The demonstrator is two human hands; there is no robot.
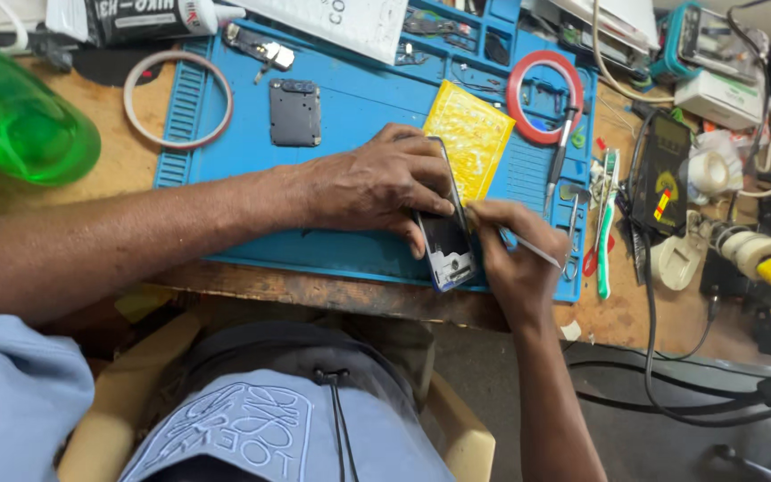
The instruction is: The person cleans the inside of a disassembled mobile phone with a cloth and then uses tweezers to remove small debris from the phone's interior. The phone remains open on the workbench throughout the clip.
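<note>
Head view showed the left hand clamped over an opened phone at the blue mat's near edge, while the right hand pinched a thin tool beside it; steadying the phone firmly and prying gently seemed wise.

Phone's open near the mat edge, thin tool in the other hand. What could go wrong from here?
1. The opened phone lies near the blue mat's front edge; a push from the left hand might slide it off the bench.
2. The right hand holds a thin metal tool right beside the phone; a slip may scratch it.
3. Tools lie close to the right hand, easily knocked.
</note>
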